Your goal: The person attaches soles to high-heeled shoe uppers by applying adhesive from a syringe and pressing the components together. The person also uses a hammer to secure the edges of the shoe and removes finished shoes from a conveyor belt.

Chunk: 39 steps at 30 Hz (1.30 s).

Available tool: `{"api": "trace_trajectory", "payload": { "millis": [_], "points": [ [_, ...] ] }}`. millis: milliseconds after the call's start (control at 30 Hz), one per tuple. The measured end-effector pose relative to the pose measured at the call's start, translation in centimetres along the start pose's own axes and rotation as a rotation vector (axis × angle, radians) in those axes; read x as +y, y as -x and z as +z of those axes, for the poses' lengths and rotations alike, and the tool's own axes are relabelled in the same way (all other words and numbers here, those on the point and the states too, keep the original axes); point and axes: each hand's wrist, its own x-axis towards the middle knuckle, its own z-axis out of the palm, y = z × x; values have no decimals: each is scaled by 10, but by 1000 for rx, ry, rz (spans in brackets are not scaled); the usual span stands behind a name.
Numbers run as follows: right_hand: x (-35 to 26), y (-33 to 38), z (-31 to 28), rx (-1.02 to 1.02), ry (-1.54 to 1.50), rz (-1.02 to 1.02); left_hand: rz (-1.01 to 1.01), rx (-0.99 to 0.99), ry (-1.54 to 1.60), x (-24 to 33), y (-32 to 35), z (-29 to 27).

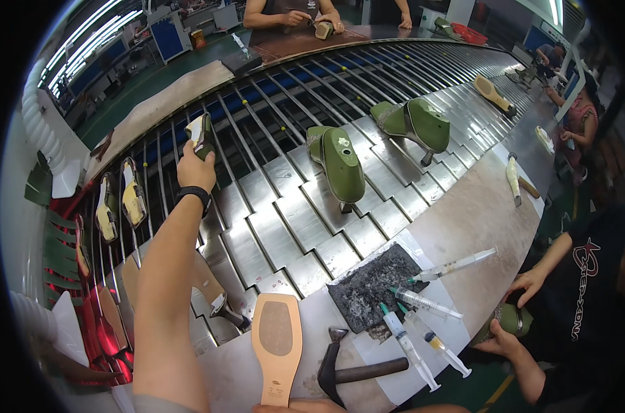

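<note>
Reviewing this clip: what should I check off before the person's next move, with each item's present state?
1. Left hand has hold of the green shoe: ok, fingers wrapped around it.
2. Shoe lifted off the metal rods: cannot tell.
3. Right hand on the tan insole: ok, at its narrow end, mostly out of frame.
4. Hammer out of the hands: ok, lying on the bench.
5. Syringes well inside the bench edge: not ok, two plunger ends lie at or over it.

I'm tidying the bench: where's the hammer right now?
In the head view, the hammer lies low, near centre, between the insole on its left and the syringes on its right.
</note>
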Motion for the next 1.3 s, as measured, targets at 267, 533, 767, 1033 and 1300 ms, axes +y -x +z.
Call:
{"api": "trace_trajectory", "payload": {
  "millis": [267,533,767,1033,1300],
  "points": [
    [-1,8,82,263,-213,-32,-74,-153,667,-25,86,-163],
    [-3,56,58,715,740,-407,193,-49,420,-62,361,-394],
    [-26,5,75,637,296,-433,430,-332,25,-56,514,-475],
    [-25,-16,90,479,80,-229,239,-359,232,-73,471,-459],
    [-14,-6,96,442,159,-200,31,-493,274,-44,380,-393]
  ]
}}
